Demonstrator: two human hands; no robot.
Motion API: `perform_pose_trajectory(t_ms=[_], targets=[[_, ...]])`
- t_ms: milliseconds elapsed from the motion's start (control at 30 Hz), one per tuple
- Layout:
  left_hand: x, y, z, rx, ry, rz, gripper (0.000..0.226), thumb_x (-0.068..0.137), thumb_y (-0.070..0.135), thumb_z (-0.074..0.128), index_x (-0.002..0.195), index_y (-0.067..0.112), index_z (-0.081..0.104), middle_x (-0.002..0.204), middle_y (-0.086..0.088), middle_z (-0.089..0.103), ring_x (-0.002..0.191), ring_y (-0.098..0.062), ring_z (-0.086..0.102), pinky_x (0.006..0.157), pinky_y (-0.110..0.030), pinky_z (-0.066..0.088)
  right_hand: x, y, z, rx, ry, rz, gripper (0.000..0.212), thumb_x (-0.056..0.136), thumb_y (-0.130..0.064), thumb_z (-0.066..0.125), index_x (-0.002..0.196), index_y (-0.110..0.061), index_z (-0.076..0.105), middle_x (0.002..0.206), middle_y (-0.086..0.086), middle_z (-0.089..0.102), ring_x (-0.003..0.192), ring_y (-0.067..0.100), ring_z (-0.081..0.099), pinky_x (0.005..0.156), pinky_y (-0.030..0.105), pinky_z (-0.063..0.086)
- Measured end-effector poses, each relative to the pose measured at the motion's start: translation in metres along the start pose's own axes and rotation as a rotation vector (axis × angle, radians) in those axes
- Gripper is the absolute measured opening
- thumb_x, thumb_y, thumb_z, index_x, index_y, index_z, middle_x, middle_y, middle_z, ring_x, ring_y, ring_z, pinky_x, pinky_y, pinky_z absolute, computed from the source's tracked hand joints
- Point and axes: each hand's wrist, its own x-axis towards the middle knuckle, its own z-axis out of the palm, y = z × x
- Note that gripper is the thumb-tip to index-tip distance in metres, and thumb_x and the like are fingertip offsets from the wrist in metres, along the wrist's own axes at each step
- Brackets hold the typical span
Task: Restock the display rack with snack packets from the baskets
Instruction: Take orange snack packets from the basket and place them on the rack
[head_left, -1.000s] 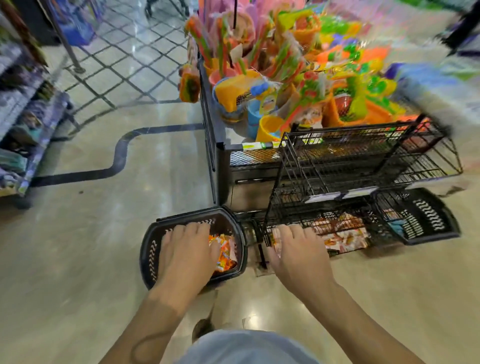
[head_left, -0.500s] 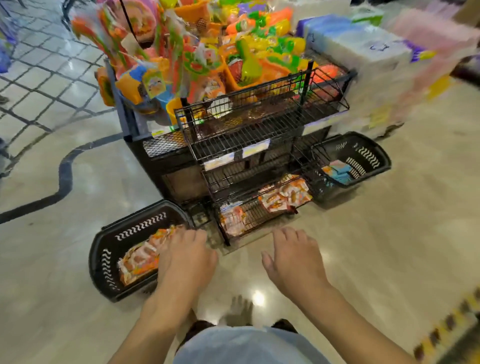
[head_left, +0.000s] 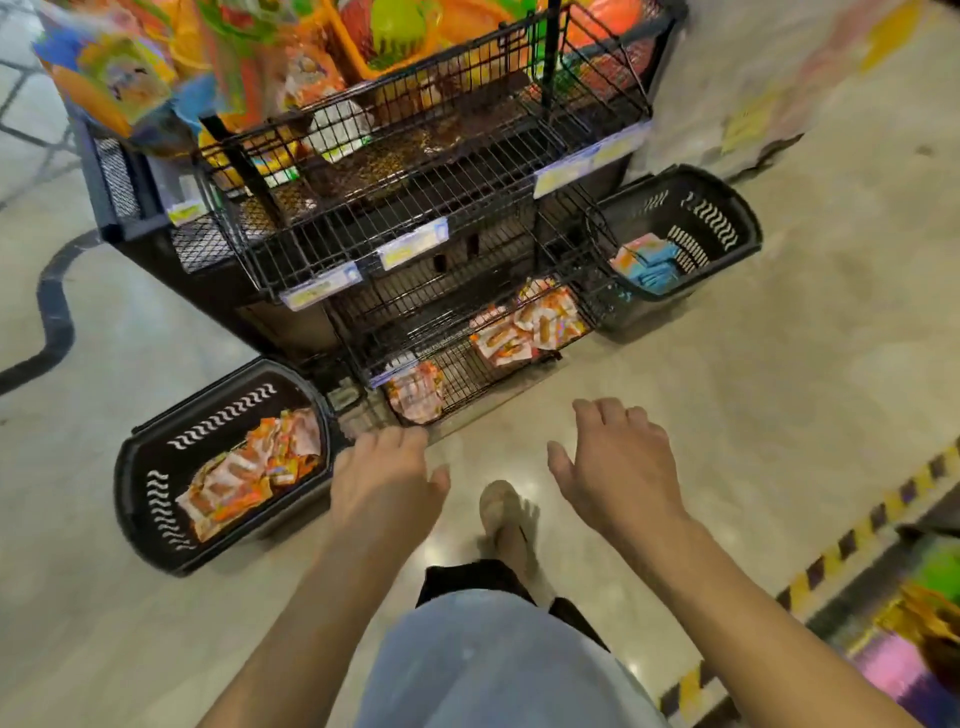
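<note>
Black wire is forming the rack (head_left: 415, 208), which is standing on a glossy beige floor (head_left: 753, 415) against a cart piled with bright plastic toys (head_left: 395, 26), blurred in this view. Pale price labels (head_left: 320, 286) are hanging along the fronts of its shelves. Its upper shelves are showing mostly bare wire, while the bottom shelf is holding orange-and-white packets (head_left: 530, 327) in a loose cluster toward its right end, with a few more of them near its left front corner.

Two black plastic baskets are sitting on the floor, one at each end of the rack. The left basket (head_left: 171, 415) is lying just beside the rack's lower left corner and is carrying a heap of orange packets along its bottom. The right basket (head_left: 717, 208) is touching the rack's right side and is holding blue packets (head_left: 649, 265) with one orange-and-pink packet at their left.

Both arms are reaching forward and down. The left hand (head_left: 387, 478) is hovering by the left basket's right rim, fingers loosely spread and gripping nothing. The right hand (head_left: 618, 462) is hanging over bare floor in front of the rack, likewise relaxed and empty. A foot (head_left: 506, 514) is showing between the arms. Yellow-and-black striped tape (head_left: 883, 509) is running across the floor at the right.
</note>
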Motion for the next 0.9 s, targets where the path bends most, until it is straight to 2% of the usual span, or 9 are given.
perform_pose_trajectory(t_ms=[100, 233, 367, 467, 567, 633, 733, 800, 900], targets=[[0.044, 0.010, 0.009, -0.036, 0.002, -0.004, 0.050, 0.099, 0.054, 0.051, 0.142, 0.027, 0.052, 0.137, 0.001, 0.060, 0.127, -0.023, 0.053, 0.104, -0.041, 0.045, 0.031, 0.010, 0.007, 0.012, -0.047, -0.001, 0.054, 0.103, -0.049, 0.043, 0.145, -0.016, 0.043, 0.142, 0.008, 0.051, 0.126, 0.032, 0.047, 0.101, 0.042, 0.038], [0.102, 0.025, 0.022, -0.011, -0.046, -0.021, 0.053, 0.099, 0.055, 0.050, 0.142, 0.025, 0.051, 0.140, -0.002, 0.059, 0.131, -0.029, 0.052, 0.105, -0.045, 0.043, 0.083, 0.020, 0.021, 0.008, -0.092, -0.015, 0.050, 0.103, -0.049, 0.042, 0.141, -0.017, 0.047, 0.134, 0.005, 0.054, 0.119, 0.030, 0.051, 0.098, 0.041, 0.039], [0.160, 0.033, 0.055, -0.023, -0.106, -0.075, 0.056, 0.098, 0.056, 0.050, 0.144, 0.024, 0.049, 0.141, -0.003, 0.058, 0.132, -0.029, 0.051, 0.105, -0.047, 0.044, 0.150, 0.023, 0.050, -0.040, -0.108, -0.061, 0.053, 0.103, -0.052, 0.039, 0.143, -0.019, 0.043, 0.136, 0.005, 0.052, 0.120, 0.028, 0.050, 0.095, 0.040, 0.041], [0.194, 0.035, 0.085, -0.017, -0.135, -0.088, 0.055, 0.099, 0.053, 0.050, 0.146, 0.025, 0.047, 0.139, -0.004, 0.057, 0.127, -0.030, 0.054, 0.103, -0.044, 0.045, 0.195, 0.026, 0.084, -0.048, -0.089, -0.093, 0.055, 0.102, -0.051, 0.044, 0.144, -0.016, 0.044, 0.138, 0.008, 0.052, 0.120, 0.031, 0.050, 0.095, 0.042, 0.041], [0.240, 0.029, 0.140, -0.051, -0.164, -0.151, 0.054, 0.099, 0.050, 0.053, 0.144, 0.020, 0.049, 0.136, -0.006, 0.058, 0.126, -0.030, 0.053, 0.104, -0.044, 0.046, 0.244, 0.029, 0.142, -0.034, -0.020, -0.134, 0.052, 0.092, -0.045, 0.062, 0.129, -0.008, 0.060, 0.119, 0.016, 0.063, 0.102, 0.039, 0.060, 0.082, 0.046, 0.049], [0.273, 0.022, 0.180, -0.078, -0.157, -0.193, 0.055, 0.096, 0.047, 0.058, 0.143, 0.019, 0.050, 0.134, -0.009, 0.060, 0.123, -0.033, 0.055, 0.102, -0.046, 0.048, 0.279, 0.026, 0.182, -0.036, -0.040, -0.164, 0.051, 0.088, -0.045, 0.062, 0.121, -0.006, 0.062, 0.112, 0.018, 0.065, 0.096, 0.040, 0.061, 0.078, 0.047, 0.050], [0.316, 0.013, 0.234, -0.068, -0.099, -0.260, 0.060, 0.094, 0.048, 0.062, 0.144, 0.018, 0.047, 0.131, -0.010, 0.062, 0.115, -0.035, 0.061, 0.092, -0.045, 0.054, 0.333, 0.025, 0.236, 0.008, 0.023, -0.236, 0.059, 0.087, -0.048, 0.058, 0.131, -0.008, 0.057, 0.121, 0.017, 0.061, 0.106, 0.040, 0.058, 0.086, 0.048, 0.048], [0.343, 0.001, 0.272, -0.047, -0.043, -0.318, 0.064, 0.096, 0.052, 0.055, 0.149, 0.017, 0.043, 0.140, -0.013, 0.056, 0.121, -0.038, 0.057, 0.094, -0.047, 0.052, 0.366, 0.021, 0.268, -0.001, 0.027, -0.268, 0.063, 0.091, -0.048, 0.063, 0.141, -0.011, 0.050, 0.131, 0.014, 0.055, 0.118, 0.038, 0.051, 0.094, 0.049, 0.044], [0.380, -0.011, 0.316, -0.001, -0.020, -0.341, 0.080, 0.098, 0.066, 0.018, 0.157, 0.014, 0.032, 0.147, -0.020, 0.043, 0.132, -0.041, 0.044, 0.105, -0.049, 0.041, 0.413, 0.015, 0.309, -0.027, 0.052, -0.304, 0.071, 0.090, -0.052, 0.066, 0.144, -0.011, 0.046, 0.135, 0.015, 0.053, 0.124, 0.038, 0.048, 0.098, 0.049, 0.043]])
